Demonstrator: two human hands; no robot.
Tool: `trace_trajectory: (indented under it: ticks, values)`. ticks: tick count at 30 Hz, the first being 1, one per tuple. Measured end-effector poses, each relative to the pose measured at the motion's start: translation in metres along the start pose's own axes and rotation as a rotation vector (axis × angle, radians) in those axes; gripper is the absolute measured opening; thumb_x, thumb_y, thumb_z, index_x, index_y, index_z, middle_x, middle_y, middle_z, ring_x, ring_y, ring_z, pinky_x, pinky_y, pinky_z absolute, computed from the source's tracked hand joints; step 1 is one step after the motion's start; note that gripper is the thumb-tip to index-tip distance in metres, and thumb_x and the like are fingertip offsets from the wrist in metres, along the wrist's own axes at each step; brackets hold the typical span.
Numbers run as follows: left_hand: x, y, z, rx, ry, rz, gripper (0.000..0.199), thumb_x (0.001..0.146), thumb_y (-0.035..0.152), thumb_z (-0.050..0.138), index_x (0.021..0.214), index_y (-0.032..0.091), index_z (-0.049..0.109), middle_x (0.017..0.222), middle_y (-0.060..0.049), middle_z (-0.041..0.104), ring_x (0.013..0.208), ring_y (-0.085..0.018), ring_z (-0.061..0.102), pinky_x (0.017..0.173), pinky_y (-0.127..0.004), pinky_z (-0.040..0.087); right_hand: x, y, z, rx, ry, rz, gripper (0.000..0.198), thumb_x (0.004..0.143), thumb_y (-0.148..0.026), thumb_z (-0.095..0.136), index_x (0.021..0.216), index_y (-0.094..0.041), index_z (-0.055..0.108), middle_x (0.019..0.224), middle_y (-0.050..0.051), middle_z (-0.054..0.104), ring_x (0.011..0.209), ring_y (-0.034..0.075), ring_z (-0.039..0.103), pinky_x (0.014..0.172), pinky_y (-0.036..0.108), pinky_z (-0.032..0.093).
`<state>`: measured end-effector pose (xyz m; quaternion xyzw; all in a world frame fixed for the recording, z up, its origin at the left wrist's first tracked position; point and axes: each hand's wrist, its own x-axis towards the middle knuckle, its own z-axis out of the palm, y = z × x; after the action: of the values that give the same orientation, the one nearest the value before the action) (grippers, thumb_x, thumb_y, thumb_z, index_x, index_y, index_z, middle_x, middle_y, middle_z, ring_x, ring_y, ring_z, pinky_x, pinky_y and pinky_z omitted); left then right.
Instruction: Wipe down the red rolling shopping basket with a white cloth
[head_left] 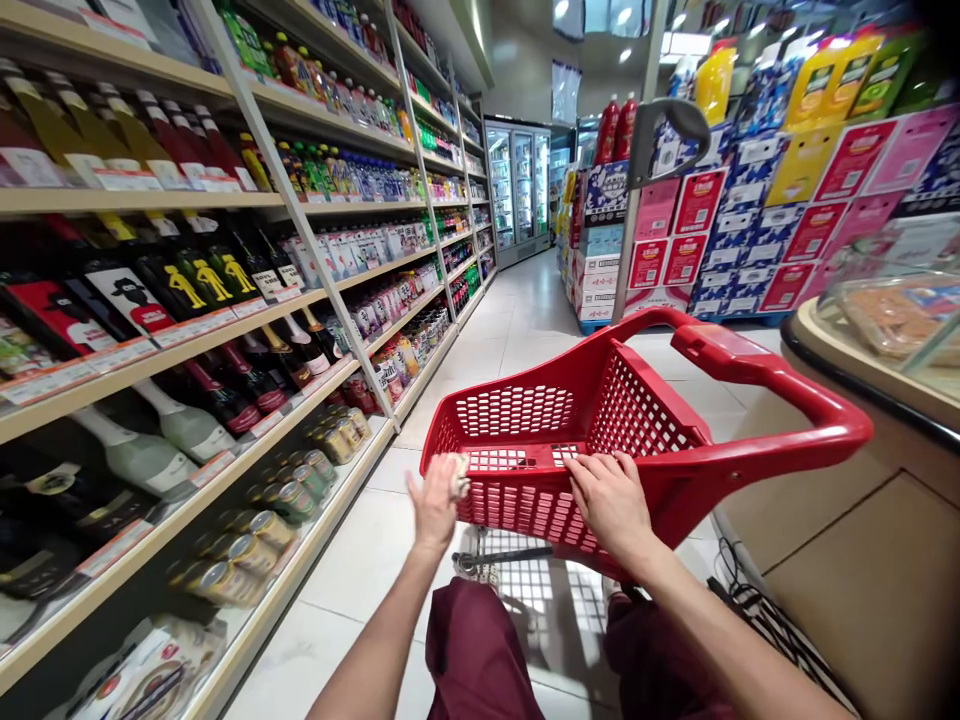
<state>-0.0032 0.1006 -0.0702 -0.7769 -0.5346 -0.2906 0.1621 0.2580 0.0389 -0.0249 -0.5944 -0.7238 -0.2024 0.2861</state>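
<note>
Facing a red shopping cart [679, 490] side-on in a store aisle, with both bare hands at its near side. Holding a pale crumpled cloth [459, 476] in the left hand [435, 508] at the cart's near left corner, fingers apparently closed about the wad, though too blurred to read one by one. Laying the right hand [615, 508] farther along the cart's near rim [521, 476], fingers bent over the edge; impossible to tell whether gripping or merely resting.

Looking stiff and smooth, probably moulded plastic with pierced walls: likely light for its bulk, and apt to roll or swing if pushed from one side. Best steered by the handle [810, 395] at the cart's right end, best steadied by the solid rim. Seeming soft and nearly weightless in the cloth's case: easily bunched, unbreakable, best pressed flat under several fingertips.

Tucked below the cart's near side, knees in maroon trousers [480, 650]. To the cart's left, shelves [142, 201] of bottles [135, 298] and cans [251, 553]; beyond it, stacked boxes [701, 202] and glass-door fridges [517, 185]; to its right, a counter [840, 490] with black cables [757, 600] near the foot.
</note>
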Motion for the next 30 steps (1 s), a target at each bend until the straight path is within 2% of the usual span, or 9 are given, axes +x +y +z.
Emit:
trace_trajectory:
  ticks: [2, 4, 9, 14, 16, 20, 25, 28, 30]
  values:
    - [0.006, 0.016, 0.004, -0.055, -0.026, 0.125, 0.039, 0.082, 0.017, 0.038, 0.120, 0.020, 0.046, 0.123, -0.010, 0.053, 0.118, -0.022, 0.043, 0.103, -0.054, 0.006, 0.001, 0.000, -0.002, 0.004, -0.027, 0.000, 0.025, 0.083, -0.021, 0.043, 0.099, -0.018, 0.062, 0.095, 0.005, 0.065, 0.089, 0.018, 0.052, 0.092, 0.038, 0.025]
    - [0.011, 0.024, 0.006, -0.081, -0.037, 0.175, 0.037, 0.083, 0.018, 0.039, 0.119, 0.021, 0.047, 0.121, -0.010, 0.054, 0.117, -0.022, 0.044, 0.103, -0.054, 0.005, 0.002, 0.004, -0.005, 0.010, -0.040, -0.004, 0.025, 0.083, -0.020, 0.043, 0.098, -0.018, 0.062, 0.095, 0.005, 0.065, 0.090, 0.019, 0.052, 0.095, 0.039, 0.022]
    - [0.015, 0.017, 0.003, -0.001, 0.024, -0.023, 0.040, 0.082, 0.014, 0.037, 0.121, 0.019, 0.045, 0.119, -0.013, 0.055, 0.114, -0.025, 0.048, 0.101, -0.058, 0.009, -0.001, 0.017, -0.013, -0.026, 0.001, 0.022, 0.026, 0.081, -0.020, 0.043, 0.100, -0.017, 0.062, 0.098, 0.006, 0.064, 0.097, 0.021, 0.050, 0.098, 0.042, 0.019]
    - [0.026, 0.053, 0.011, -0.122, -0.027, 0.250, 0.039, 0.084, 0.020, 0.039, 0.122, 0.022, 0.043, 0.122, -0.008, 0.053, 0.117, -0.021, 0.044, 0.104, -0.053, 0.006, -0.005, 0.021, -0.011, -0.001, 0.026, 0.042, 0.028, 0.078, -0.019, 0.046, 0.101, -0.018, 0.061, 0.099, 0.005, 0.064, 0.095, 0.019, 0.050, 0.096, 0.038, 0.023]
    - [0.031, 0.053, 0.012, -0.140, -0.045, 0.223, 0.037, 0.085, 0.020, 0.038, 0.121, 0.022, 0.044, 0.122, -0.008, 0.053, 0.116, -0.021, 0.045, 0.104, -0.053, 0.004, -0.006, 0.024, -0.010, 0.042, 0.022, 0.004, 0.029, 0.077, -0.017, 0.046, 0.102, -0.018, 0.061, 0.101, 0.004, 0.064, 0.097, 0.018, 0.050, 0.096, 0.036, 0.024]
    - [0.034, 0.043, 0.011, -0.105, -0.041, 0.078, 0.036, 0.084, 0.020, 0.037, 0.119, 0.021, 0.046, 0.122, -0.010, 0.053, 0.116, -0.023, 0.045, 0.102, -0.057, 0.004, -0.006, 0.032, -0.009, 0.129, 0.051, -0.034, 0.032, 0.074, -0.014, 0.045, 0.102, -0.019, 0.060, 0.102, 0.003, 0.064, 0.097, 0.017, 0.051, 0.095, 0.034, 0.025]
    - [0.036, 0.073, 0.016, -0.196, -0.058, 0.309, 0.035, 0.086, 0.022, 0.038, 0.120, 0.021, 0.045, 0.122, -0.008, 0.053, 0.118, -0.019, 0.043, 0.105, -0.052, 0.002, -0.009, 0.040, -0.010, 0.145, 0.081, -0.024, 0.031, 0.074, -0.013, 0.045, 0.100, -0.019, 0.060, 0.098, 0.002, 0.065, 0.095, 0.016, 0.053, 0.094, 0.034, 0.025]
    - [0.033, 0.057, 0.013, -0.195, -0.054, 0.263, 0.034, 0.086, 0.023, 0.037, 0.119, 0.021, 0.046, 0.120, -0.007, 0.055, 0.116, -0.020, 0.045, 0.104, -0.053, 0.003, -0.011, 0.041, -0.012, 0.109, 0.038, -0.038, 0.033, 0.074, -0.012, 0.045, 0.103, -0.019, 0.059, 0.102, 0.003, 0.064, 0.098, 0.017, 0.051, 0.096, 0.035, 0.023]
    - [0.029, 0.035, 0.010, -0.140, -0.012, 0.099, 0.035, 0.086, 0.022, 0.036, 0.119, 0.019, 0.046, 0.119, -0.011, 0.055, 0.115, -0.022, 0.046, 0.103, -0.056, 0.006, -0.011, 0.037, -0.012, 0.088, 0.031, -0.020, 0.033, 0.074, -0.013, 0.046, 0.104, -0.018, 0.059, 0.103, 0.003, 0.063, 0.099, 0.018, 0.051, 0.097, 0.035, 0.022]
